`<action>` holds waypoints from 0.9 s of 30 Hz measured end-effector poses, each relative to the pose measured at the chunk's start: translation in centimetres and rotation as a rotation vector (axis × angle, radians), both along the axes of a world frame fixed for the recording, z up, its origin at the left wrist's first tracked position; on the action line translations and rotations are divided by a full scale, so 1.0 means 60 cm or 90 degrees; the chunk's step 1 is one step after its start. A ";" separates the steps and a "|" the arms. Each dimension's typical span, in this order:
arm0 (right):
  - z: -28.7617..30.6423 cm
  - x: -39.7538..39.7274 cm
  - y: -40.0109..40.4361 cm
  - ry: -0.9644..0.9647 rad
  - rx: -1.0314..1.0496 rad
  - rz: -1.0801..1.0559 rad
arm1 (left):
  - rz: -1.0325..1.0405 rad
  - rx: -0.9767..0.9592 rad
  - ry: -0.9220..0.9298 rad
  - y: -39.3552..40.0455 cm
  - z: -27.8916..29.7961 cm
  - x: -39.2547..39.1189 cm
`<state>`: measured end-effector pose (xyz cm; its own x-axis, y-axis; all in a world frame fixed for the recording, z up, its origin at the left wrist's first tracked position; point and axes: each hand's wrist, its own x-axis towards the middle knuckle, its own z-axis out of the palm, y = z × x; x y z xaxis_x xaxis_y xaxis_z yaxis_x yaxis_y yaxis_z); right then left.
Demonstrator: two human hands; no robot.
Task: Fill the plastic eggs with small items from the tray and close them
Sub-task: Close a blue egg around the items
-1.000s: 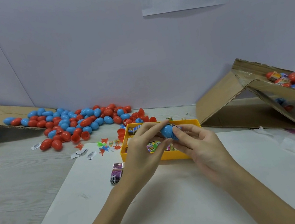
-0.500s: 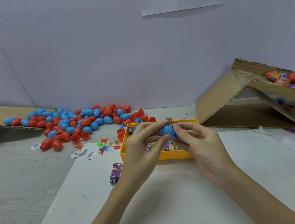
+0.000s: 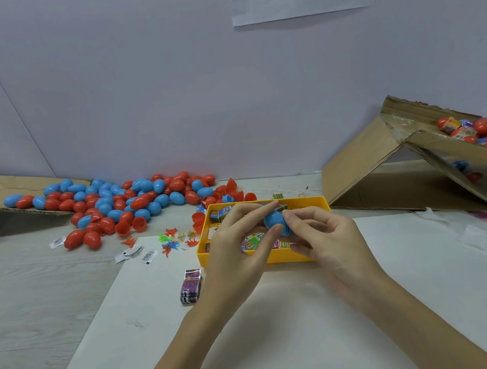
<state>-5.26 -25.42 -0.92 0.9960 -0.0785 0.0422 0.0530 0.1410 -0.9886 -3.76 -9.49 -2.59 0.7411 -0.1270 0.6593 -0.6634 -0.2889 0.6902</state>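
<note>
Both the left hand [image 3: 240,249] and right hand [image 3: 324,235] pinch a blue plastic egg [image 3: 276,222] over the yellow tray [image 3: 283,256], while a big pile of eggs [image 3: 116,202] awaits filling, so most remains.

Left hand [image 3: 240,249] and right hand [image 3: 325,238] meet fingertip to fingertip, fingers curled, forearms converging.

Bright even light, soft shadows, wide-angle bending at edges.

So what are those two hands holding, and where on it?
A blue plastic egg, over the yellow tray: left hand pinches its left end, right hand grips its right side.
</note>
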 end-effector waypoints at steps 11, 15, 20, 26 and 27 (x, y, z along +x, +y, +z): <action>0.011 -0.002 0.007 0.127 0.255 0.130 | 0.040 0.005 -0.083 0.006 0.010 -0.003; 0.012 -0.003 0.006 0.131 0.245 0.126 | 0.037 0.024 -0.089 0.008 0.013 -0.004; 0.014 -0.004 0.009 0.154 0.252 0.117 | 0.023 0.020 -0.085 0.007 0.013 -0.005; 0.016 -0.009 0.013 0.187 0.288 0.136 | 0.044 0.049 -0.115 0.006 0.006 -0.003; 0.017 -0.009 0.014 0.194 0.294 0.138 | 0.050 0.058 -0.122 0.006 0.005 -0.002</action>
<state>-5.82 -24.60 0.09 0.9533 0.1856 -0.2385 -0.3016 0.5362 -0.7884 -3.85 -9.14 -2.31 0.6139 -0.1394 0.7769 -0.7526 -0.4001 0.5229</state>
